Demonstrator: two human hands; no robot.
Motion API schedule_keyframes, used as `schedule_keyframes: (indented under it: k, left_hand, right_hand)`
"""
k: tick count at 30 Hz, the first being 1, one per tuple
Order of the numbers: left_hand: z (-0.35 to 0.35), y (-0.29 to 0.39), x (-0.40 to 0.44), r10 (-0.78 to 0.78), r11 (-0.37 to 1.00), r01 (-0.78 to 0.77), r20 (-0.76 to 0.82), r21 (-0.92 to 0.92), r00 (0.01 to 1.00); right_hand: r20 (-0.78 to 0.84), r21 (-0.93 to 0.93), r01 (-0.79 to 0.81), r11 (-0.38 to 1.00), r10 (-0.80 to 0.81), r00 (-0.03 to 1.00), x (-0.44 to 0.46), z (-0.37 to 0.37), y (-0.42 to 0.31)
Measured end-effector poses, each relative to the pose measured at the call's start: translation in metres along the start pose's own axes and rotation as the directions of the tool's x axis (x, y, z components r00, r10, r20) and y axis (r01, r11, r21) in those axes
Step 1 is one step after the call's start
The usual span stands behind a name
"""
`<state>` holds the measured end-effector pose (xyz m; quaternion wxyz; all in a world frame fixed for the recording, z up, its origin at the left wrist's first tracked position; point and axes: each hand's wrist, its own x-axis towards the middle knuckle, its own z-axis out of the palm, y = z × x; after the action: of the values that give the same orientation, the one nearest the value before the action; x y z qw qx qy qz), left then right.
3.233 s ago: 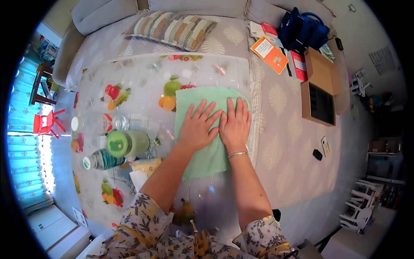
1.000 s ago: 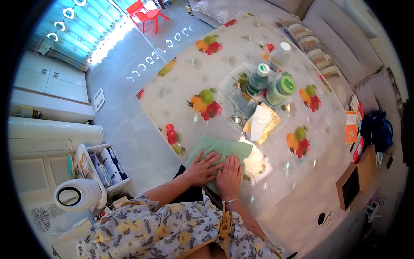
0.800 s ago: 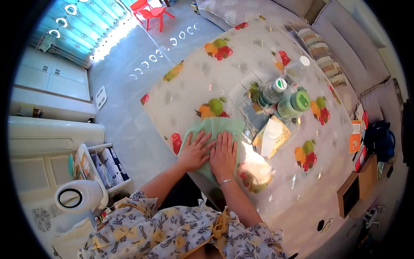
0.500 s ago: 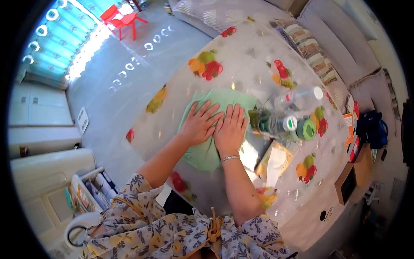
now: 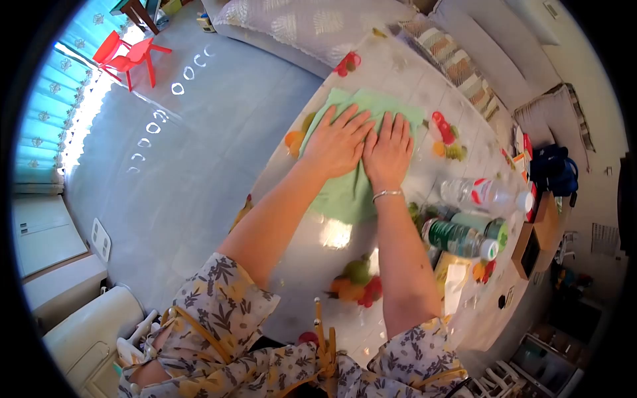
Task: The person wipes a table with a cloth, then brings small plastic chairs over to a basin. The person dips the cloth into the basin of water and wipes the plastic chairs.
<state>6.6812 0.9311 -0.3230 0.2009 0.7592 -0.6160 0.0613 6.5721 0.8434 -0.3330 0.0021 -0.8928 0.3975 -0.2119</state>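
A light green cloth [image 5: 348, 196] lies spread on the fruit-patterned table cover [image 5: 312, 242], near its far left part. My left hand [image 5: 337, 142] is flat on the cloth with its fingers spread. Beside it, my right hand [image 5: 388, 151], with a bracelet at the wrist, also presses flat on the cloth, fingers stretched out. The two hands nearly touch at the thumbs. To the right of my right forearm lie a clear bottle [image 5: 488, 194], a green-labelled bottle [image 5: 458, 239] and a green-lidded container [image 5: 496, 232].
A tissue pack [image 5: 452, 282] is near my right forearm. Beyond the table are a sofa [image 5: 491, 46] and a striped pillow [image 5: 451, 60]. On the right are a blue bag [image 5: 554, 172] and an open cardboard box [image 5: 531, 245]. A red chair [image 5: 133, 56] stands on the floor at left.
Both hands and the cloth have moved away from my body, along the table toward the sofa side. The camera view has turned too. The hands remain flat on the cloth.
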Motion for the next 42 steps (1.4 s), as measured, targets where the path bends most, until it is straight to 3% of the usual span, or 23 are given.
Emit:
schedule_keyframes:
  k: [12,17,22,27,32,42]
  left_hand:
    - [-0.097,0.004,-0.19,-0.206,0.978,0.192,0.214,0.086,0.955]
    - [-0.122,0.074,-0.285,-0.306,0.952,0.296,0.283,0.077,0.909]
    - [-0.112,0.182,-0.333,-0.401,0.915,0.372,0.268,0.155,0.876]
    - [-0.08,0.29,-0.334,-0.308,0.951,0.292,0.292,0.096,0.906]
    - [-0.057,0.38,-0.311,-0.119,0.99,0.139,0.399,-0.02,0.909]
    - [-0.016,0.493,-0.27,0.196,0.976,-0.121,0.476,-0.183,0.857]
  right_hand:
    - [0.134,0.218,0.138,0.966,-0.17,0.976,-0.134,-0.056,-0.115]
    - [0.308,0.401,0.224,0.888,-0.361,0.88,-0.219,-0.107,-0.114]
    - [0.294,0.474,0.211,0.855,-0.379,0.878,-0.3,-0.155,-0.049]
    - [0.37,0.426,0.125,0.896,-0.299,0.88,-0.355,-0.205,0.054]
    - [0.404,0.376,0.009,0.927,-0.172,0.898,-0.397,-0.245,0.148]
    - [0.416,0.193,-0.297,0.935,0.196,0.888,-0.465,-0.296,0.262]
